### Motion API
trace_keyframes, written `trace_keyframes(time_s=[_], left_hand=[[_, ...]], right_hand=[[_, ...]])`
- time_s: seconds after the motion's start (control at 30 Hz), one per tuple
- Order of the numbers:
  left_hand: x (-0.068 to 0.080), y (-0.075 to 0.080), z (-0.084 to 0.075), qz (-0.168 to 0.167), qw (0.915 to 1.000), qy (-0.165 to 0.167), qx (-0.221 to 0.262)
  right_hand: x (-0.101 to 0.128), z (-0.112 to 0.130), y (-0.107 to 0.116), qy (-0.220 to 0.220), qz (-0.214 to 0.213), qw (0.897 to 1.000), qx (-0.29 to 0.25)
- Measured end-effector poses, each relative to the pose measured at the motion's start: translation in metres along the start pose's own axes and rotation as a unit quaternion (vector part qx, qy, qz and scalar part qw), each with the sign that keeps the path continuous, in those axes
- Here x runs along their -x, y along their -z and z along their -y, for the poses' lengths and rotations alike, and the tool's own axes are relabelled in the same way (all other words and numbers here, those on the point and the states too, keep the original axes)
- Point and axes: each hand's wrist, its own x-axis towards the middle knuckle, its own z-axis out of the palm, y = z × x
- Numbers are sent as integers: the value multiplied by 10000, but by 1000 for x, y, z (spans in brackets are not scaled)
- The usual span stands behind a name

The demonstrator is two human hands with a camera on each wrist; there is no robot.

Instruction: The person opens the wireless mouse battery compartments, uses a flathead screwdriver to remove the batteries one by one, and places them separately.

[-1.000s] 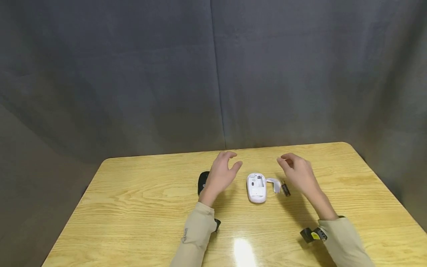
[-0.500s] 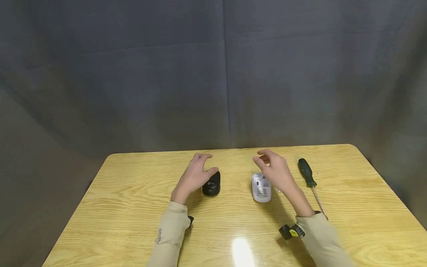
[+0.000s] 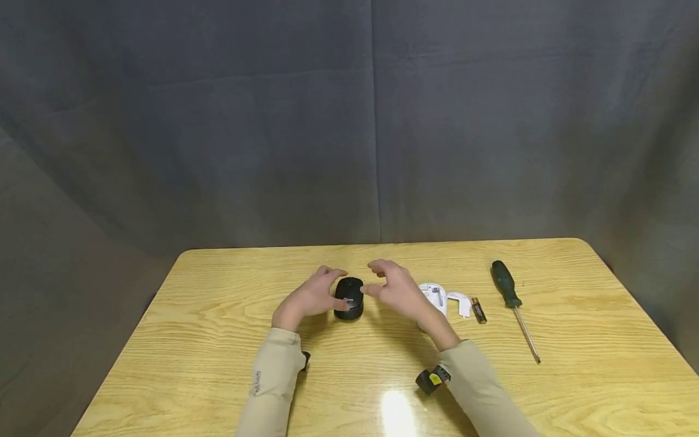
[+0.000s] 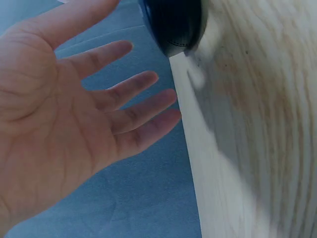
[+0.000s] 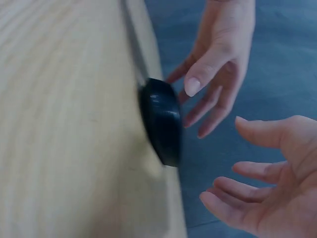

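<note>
A black computer mouse (image 3: 348, 292) rests on the table between the two hands. My left hand (image 3: 312, 295) is at its left side, fingers spread and relaxed, the thumb over its near part. In the left wrist view the left palm (image 4: 64, 114) shows bare, with the mouse (image 4: 176, 22) beyond the fingers. My right hand (image 3: 397, 291) hovers at the mouse's right, loosely bent and holding nothing. The right wrist view shows a gap between the right hand (image 5: 272, 183) and the mouse (image 5: 162, 119); whether the left fingers touch it I cannot tell.
Partly hidden behind the right forearm lies a white mouse (image 3: 435, 295), underside up, its battery bay exposed. Beside it are a white cover (image 3: 461, 303) and a battery (image 3: 479, 310). A dark-handled screwdriver (image 3: 506, 285) lies farther right. A dark curtain (image 3: 273, 152) hangs behind the table.
Both hands have moved left to the black mouse, the right one passing over the white mouse. The screwdriver, formerly hidden behind the right hand and arm, has come into view.
</note>
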Motion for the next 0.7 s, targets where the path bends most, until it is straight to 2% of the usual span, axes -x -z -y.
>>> trace_keyframes(time_s=[0.37,0.7], left_hand=[[-5,-3,10,170,9997,36,-168],[-8,-4,17,318,9988,-231,289]], right_hand=[[-4,-21,-27,411,426,9982,-37],[-4,-28,-35,525,622,9965,-213]])
